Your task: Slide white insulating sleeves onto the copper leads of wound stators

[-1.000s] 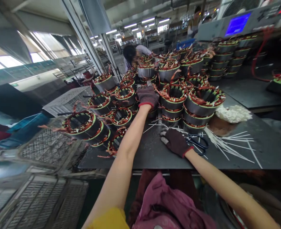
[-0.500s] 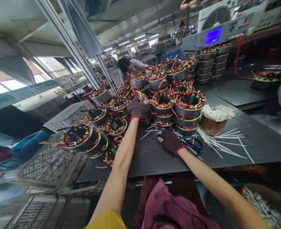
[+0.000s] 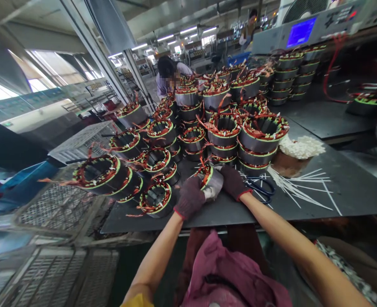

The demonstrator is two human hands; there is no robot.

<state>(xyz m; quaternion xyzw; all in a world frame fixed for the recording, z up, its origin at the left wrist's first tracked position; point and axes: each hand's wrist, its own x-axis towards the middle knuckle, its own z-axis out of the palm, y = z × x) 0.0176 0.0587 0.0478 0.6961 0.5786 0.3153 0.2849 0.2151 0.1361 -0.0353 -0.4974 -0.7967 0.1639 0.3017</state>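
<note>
Near one pair of scissors point(image 3: 257, 188), your left hand point(image 3: 191, 196) curls fingers around one stator point(image 3: 214, 182); your right hand point(image 3: 234, 181) (finger spread unclear) touches it.

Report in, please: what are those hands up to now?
Left hand gripping a tilted wire-wound ring. Right hand at its edge. Scissors lie near right hand; stacked rings crowd just beyond.

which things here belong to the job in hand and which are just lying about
Likely in the job:
- wire-wound ring, tilted between the left hand and right hand
- stacked rings like it
- maybe the scissors and white strips, both near the right hand

Seemingly just lying about:
- grey crate, left
- blue bin, left
- blue-screened machine, back right
</note>
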